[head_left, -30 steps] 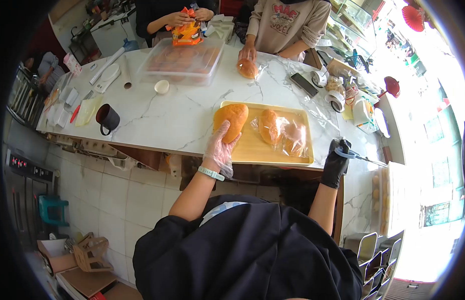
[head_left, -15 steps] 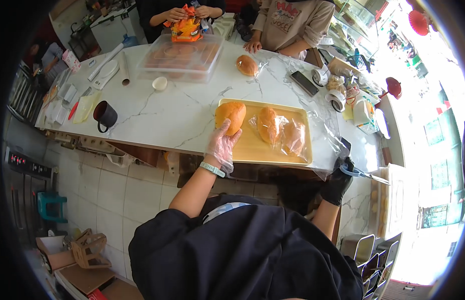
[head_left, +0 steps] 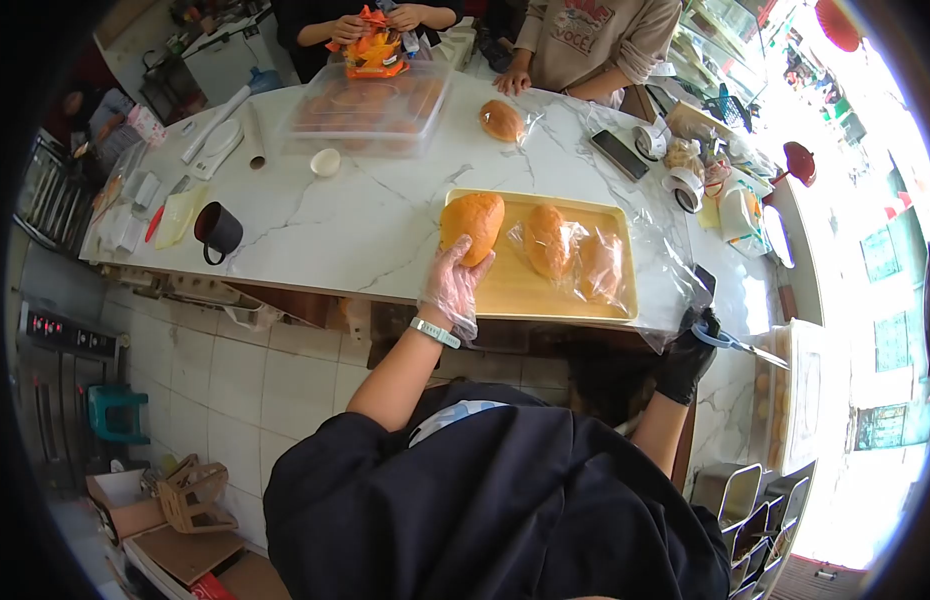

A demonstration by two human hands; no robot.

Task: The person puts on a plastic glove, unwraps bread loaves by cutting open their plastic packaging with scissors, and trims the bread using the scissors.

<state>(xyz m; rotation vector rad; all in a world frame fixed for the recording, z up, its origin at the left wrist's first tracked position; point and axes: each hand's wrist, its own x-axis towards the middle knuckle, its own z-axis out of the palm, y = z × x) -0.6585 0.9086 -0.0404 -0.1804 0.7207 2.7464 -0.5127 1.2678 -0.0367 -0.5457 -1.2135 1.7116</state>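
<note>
My left hand, in a clear plastic glove, grips the lower end of a golden bread roll at the left end of a yellow tray. Beside it on the tray lie a bread roll in a clear bag and another wrapped roll. My right hand, black-gloved, is closed around the blue handles of a pair of scissors, blades pointing right. A clear plastic bag spreads over the counter near that hand, partly crumpled.
On the marble counter stand a dark mug, a small white cup, a lidded plastic box of rolls, a wrapped roll and a phone. Across it, one person handles an orange packet; another leans there.
The whole view has shifted slightly. Both hands keep their holds, on the bread roll and the scissors, with little visible movement relative to the tray.
</note>
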